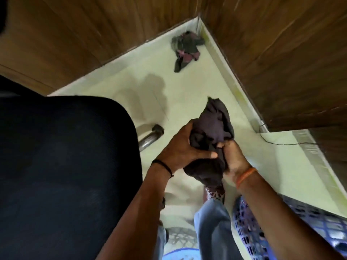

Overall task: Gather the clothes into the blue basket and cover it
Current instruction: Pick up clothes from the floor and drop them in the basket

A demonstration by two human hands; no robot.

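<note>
Matt dark cloth garment, glossy wood-grain wall

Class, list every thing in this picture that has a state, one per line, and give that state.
Dark garment: bunched up, held off the floor by both hands.
Left hand: grips the garment.
Right hand: grips the garment.
Pile of clothes: crumpled on the floor in the corner, not yet gathered.
Blue basket: on the floor at lower right, uncovered.

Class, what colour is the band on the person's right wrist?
Orange. The wrist band shows in the head view, just below the right hand gripping the dark garment.
</note>
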